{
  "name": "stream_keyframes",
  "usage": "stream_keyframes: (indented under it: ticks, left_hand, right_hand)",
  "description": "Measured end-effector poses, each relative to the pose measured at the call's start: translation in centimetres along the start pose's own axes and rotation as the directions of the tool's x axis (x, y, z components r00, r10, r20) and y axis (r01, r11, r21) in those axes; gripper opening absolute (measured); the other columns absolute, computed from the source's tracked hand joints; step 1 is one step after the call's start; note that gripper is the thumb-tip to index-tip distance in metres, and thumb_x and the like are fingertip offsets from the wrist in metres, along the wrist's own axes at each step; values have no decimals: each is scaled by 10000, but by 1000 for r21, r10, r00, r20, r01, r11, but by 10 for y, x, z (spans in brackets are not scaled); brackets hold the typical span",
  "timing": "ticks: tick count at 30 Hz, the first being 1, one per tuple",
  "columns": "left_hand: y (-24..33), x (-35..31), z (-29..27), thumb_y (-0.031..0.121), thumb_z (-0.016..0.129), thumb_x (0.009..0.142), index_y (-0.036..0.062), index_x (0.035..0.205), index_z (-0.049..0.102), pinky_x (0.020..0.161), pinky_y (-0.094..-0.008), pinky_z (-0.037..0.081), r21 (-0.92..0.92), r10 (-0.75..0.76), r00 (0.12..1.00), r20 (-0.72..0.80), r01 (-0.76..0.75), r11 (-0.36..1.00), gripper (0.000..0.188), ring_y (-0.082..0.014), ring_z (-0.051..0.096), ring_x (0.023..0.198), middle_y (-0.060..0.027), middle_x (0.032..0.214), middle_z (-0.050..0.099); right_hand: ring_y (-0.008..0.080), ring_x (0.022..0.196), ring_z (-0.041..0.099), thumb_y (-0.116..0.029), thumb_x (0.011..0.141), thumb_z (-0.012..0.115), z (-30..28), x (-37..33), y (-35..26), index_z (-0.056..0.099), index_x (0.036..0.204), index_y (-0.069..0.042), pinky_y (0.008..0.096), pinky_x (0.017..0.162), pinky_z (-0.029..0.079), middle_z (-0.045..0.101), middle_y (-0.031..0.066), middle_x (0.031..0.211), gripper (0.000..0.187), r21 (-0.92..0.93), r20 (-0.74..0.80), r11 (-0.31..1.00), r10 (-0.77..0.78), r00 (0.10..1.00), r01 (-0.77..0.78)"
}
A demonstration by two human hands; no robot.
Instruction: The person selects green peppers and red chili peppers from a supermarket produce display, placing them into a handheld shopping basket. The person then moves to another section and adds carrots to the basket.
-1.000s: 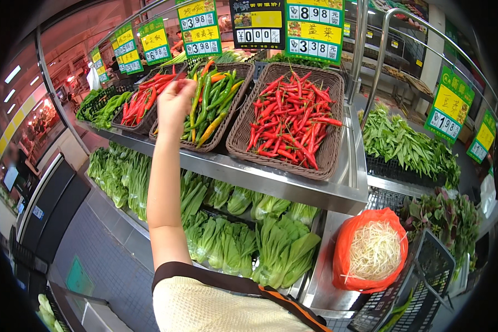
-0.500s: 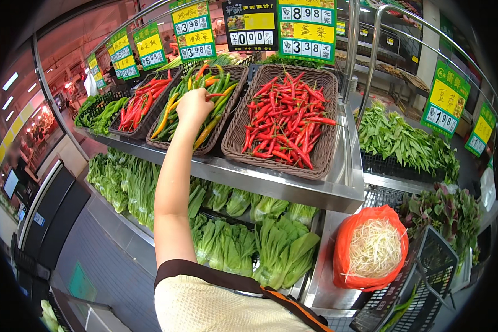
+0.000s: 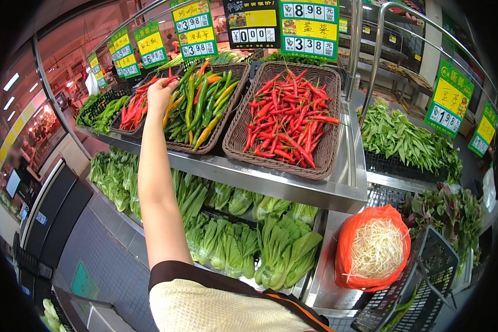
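My left hand (image 3: 159,95) reaches over the left edge of a brown woven basket (image 3: 227,126) of mixed peppers. Its fingers are pinched on a small red chili pepper (image 3: 170,72), mostly covered by the fingertips. Long green, yellow and orange peppers (image 3: 199,105) fill this basket. Just left of the hand, larger red peppers (image 3: 131,114) lie in a neighbouring basket, partly behind the wrist. To the right stands another woven basket (image 3: 332,119) heaped with thin red chilies (image 3: 293,116). My right hand is out of the picture.
A steel shelf edge (image 3: 271,185) runs below the baskets, over leafy greens (image 3: 232,249). At the lower right are an orange-red bag (image 3: 346,260) of bean sprouts (image 3: 376,249) and a black perforated basket (image 3: 434,260). Price signs (image 3: 309,27) hang from a metal rail behind.
My left hand has moved left, from above the middle of the mixed peppers to the border with the red pepper basket, with the red chili pepper in its fingers.
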State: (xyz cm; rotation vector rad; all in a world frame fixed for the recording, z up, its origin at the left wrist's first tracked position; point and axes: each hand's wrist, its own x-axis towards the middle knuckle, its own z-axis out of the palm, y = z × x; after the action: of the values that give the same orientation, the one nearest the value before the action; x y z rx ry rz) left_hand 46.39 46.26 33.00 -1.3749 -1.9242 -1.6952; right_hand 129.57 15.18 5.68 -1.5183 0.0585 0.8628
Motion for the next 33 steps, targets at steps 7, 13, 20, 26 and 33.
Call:
stream_keyframes:
  ticks: [7,13,20,26,33]
  left_hand:
    - [12,-6,12,124,687,762,-12,952,645,684,-242,445,36,22,986,167,-29,999,237,-87,567,717,-38,810,658]
    - [19,3,9,138,690,759,3,956,657,691,-248,453,-13,85,994,68,-84,996,241,-97,579,728,-43,817,665]
    - [40,-25,-3,142,682,767,-16,876,654,640,-225,433,-88,50,996,71,-44,995,195,-70,541,680,-22,755,640]
    - [75,-78,21,231,732,698,-1,804,660,596,-288,443,212,-48,903,427,-49,976,265,-133,577,627,-74,690,634]
    - [103,-105,70,151,653,756,9,884,645,622,-300,463,-14,170,816,553,-195,981,191,-201,605,661,-131,721,631]
  right_hand:
    - [139,359,346,-185,755,526,9,-8,-6,485,637,-86,255,363,268,453,23,495,159,7,0,1000,-24,1000,24]
    - [140,376,345,-168,746,520,20,-20,-10,511,650,-73,251,377,273,462,24,505,136,33,29,999,-31,999,30]
    - [127,388,345,-164,754,507,38,-37,-15,529,679,-72,244,387,270,476,19,528,120,70,5,997,-26,1000,26]
    - [119,396,346,-169,757,497,25,-23,-11,529,685,-74,242,386,262,477,16,535,123,39,64,999,-24,998,22]
    - [121,390,333,-188,766,490,23,-18,-8,515,653,-71,249,383,252,458,18,518,164,18,80,999,-41,996,40]
